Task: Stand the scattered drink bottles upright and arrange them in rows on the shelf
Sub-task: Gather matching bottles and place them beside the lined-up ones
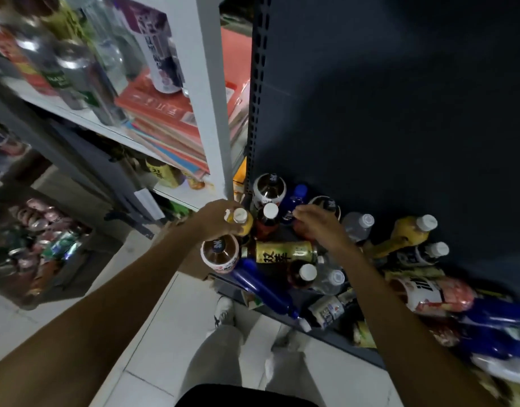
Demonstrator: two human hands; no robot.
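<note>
dark metal shelving (pixel 399 113) with a perforated upright fills the right of the view, and its low shelf (pixel 326 333) carries a jumble of drink bottles above a pale tiled floor (pixel 164 333). the left hand (pixel 220 220) is curled round a yellow bottle with a white cap (pixel 240 216), holding it upright at the shelf's left end; the cap pokes up just past the fingers. directly below that grip stands a brown bottle with a white and red label (pixel 220 254), seen from above. just right of the grip stands a dark bottle with a white cap (pixel 269 215), and behind it a larger dark bottle with a white label (pixel 269 189).

the right hand (pixel 320 224) reaches in with fingers bent over something reddish beneath the palm; whether it actually grips it cannot be told. just beyond its fingertips sit a blue bottle (pixel 294 201) and another dark bottle top (pixel 326 204). below this hand a gold can with black characters (pixel 285 254) lies on its side, with a long blue bottle (pixel 261 286) lying slantwise nearer the shelf edge. right of the wrist stand a clear bottle (pixel 357 226) and a tilted yellow bottle (pixel 408 233).

a white shelf unit (pixel 211 98) to the left holds stacked books (pixel 170 124) and blurred bottles.
</note>
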